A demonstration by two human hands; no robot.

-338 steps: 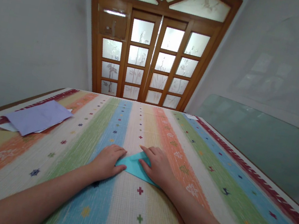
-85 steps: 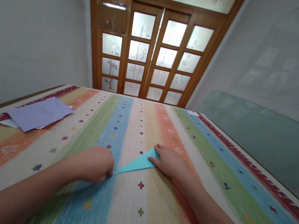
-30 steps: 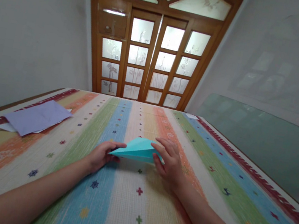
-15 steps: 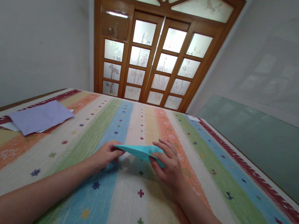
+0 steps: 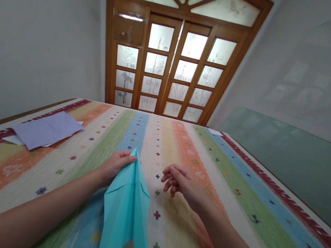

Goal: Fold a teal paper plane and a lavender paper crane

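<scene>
Turquoise plane: folded paper plane (image 5: pixel 126 209), nose pointing away from the person, tail spread wide toward the camera; it is raised off the cloth, tilted, and hides part of the left forearm.
Left hand: left hand (image 5: pixel 115 165) pinches the plane at its nose, fingertips closed on the paper tip; the rest of the plane hangs free toward the viewer.
Right hand: right hand (image 5: pixel 182 182) is off the plane, just to its right, with nothing in it; fingers loosely curled and pointing left, low over the cloth. Whether it touches the cloth cannot be told.
Cloth: striped cloth (image 5: pixel 237 188) covers the table, in bands of orange, green, blue, cream and yellow with small cross and star marks, and a dark red border at both sides.
Sheets: lilac sheets (image 5: pixel 45 130) lie flat at the far left of the table, well apart from both hands, with a white sheet showing under them.
Door: wooden door (image 5: pixel 170 69) with frosted panes stands beyond the far edge.
Glass: greenish pane (image 5: pixel 299 164) leans along the right wall.
</scene>
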